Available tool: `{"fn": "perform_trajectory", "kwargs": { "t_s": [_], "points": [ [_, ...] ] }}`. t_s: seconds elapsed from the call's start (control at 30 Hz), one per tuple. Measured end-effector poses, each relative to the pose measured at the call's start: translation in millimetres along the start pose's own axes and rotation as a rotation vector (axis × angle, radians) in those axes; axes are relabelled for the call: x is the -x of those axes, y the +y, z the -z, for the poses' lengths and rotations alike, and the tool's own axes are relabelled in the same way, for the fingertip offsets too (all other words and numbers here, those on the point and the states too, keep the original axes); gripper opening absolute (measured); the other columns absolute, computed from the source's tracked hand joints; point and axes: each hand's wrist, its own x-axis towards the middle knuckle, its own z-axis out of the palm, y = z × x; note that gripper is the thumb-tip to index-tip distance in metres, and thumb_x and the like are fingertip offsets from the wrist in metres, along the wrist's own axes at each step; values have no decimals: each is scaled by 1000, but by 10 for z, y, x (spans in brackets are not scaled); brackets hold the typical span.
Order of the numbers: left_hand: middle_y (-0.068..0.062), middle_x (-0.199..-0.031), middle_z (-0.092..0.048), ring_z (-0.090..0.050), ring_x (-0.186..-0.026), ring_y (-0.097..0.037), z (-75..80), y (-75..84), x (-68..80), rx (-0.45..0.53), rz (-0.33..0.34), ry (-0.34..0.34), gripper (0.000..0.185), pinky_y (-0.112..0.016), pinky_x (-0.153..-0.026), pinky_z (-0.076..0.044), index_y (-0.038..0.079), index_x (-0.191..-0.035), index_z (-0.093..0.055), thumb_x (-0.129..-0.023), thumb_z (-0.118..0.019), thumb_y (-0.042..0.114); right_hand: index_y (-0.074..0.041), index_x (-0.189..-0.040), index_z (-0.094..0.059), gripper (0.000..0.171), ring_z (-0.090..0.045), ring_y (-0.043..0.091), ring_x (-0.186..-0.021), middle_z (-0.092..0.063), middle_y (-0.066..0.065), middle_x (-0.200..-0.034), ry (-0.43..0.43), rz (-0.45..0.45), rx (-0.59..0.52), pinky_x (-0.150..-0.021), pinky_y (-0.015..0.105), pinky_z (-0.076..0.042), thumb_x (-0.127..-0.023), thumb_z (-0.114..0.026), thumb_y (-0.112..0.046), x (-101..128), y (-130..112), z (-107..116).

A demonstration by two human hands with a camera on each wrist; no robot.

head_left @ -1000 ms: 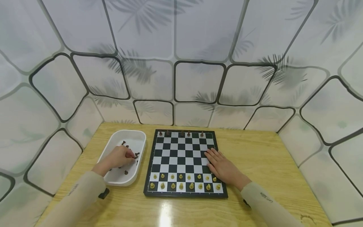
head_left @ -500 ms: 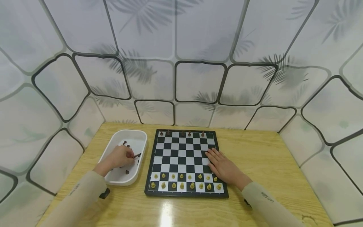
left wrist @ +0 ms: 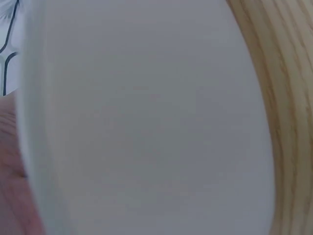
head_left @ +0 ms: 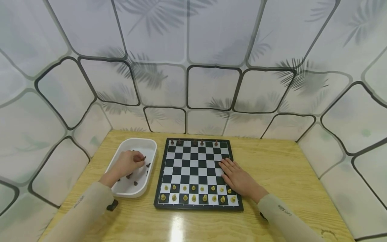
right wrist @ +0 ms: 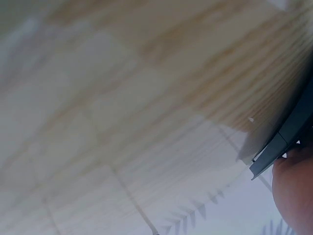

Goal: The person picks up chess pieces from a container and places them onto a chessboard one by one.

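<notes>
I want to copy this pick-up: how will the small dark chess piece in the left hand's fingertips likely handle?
The dark piece looks tiny beside the left hand, so it is probably light. Pinched only at the fingertips, it may slip or twist. Others lie toppled in the white tray, so it likely tips easily.

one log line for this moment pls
left hand: pinches dark chess piece over white tray | right hand: flat on chessboard

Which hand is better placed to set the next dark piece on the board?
The left hand. It is over the white tray and pinches a dark piece at its fingertips. The right hand lies flat on the board's right edge and holds nothing.
</notes>
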Motion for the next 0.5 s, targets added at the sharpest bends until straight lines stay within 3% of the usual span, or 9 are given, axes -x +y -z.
{"fn": "perform_trajectory", "kwargs": {
  "t_s": [0.13,0.5],
  "points": [
    [-18,-107,-79,-76,-97,-30,18,40,-5,22,-34,68,25,-42,-82,-63,-2,-116,-75,-97,-72,13,-5,-163,-38,59,-28,37,-161,-36,16,-170,-9,-4,5,-129,55,-28,-113,-44,-36,3,-2,12],
    [-22,-111,-79,-78,-97,-36,52,183,-20,67,-132,203,27,-44,-78,-64,-5,-119,-75,-100,-71,13,-5,-162,-39,58,-29,36,-160,-38,15,-169,7,3,6,-129,54,-28,-113,-44,-36,7,-7,5]
  ]
}}
